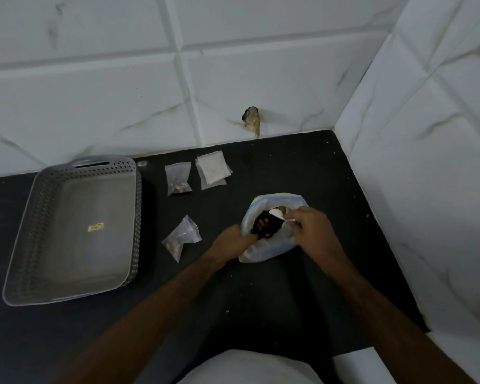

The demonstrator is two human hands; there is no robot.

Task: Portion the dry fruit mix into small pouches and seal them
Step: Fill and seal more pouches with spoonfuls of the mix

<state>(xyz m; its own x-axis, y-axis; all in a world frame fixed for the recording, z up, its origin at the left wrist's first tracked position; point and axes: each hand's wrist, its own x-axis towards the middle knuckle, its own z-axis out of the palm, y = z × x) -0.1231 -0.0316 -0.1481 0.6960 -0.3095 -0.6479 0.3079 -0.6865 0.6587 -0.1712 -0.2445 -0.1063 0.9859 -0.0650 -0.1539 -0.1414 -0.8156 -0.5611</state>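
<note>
The big bag [269, 245] on the counter [261, 300] is gripped at its mouth by the left hand [233, 241]. A white spoon [277, 213] is pinched by the right hand [312, 231]; a modest scoop should be lifted level. Farther off, the part-filled pouch [182, 236] and empty pouches [212, 169] are waiting.

Black tabletop [302, 286] set in a corner. White marble-veined tile walls [94, 92] behind and right. Dim light.

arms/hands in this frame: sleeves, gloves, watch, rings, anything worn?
Both forearms are bare to the frame edge, no sleeves in view. Left hand and right hand show no gloves, and no watch or bands at the wrists. Rings cannot be made out in this dim picture. White clothing shows at the bottom edge.
</note>
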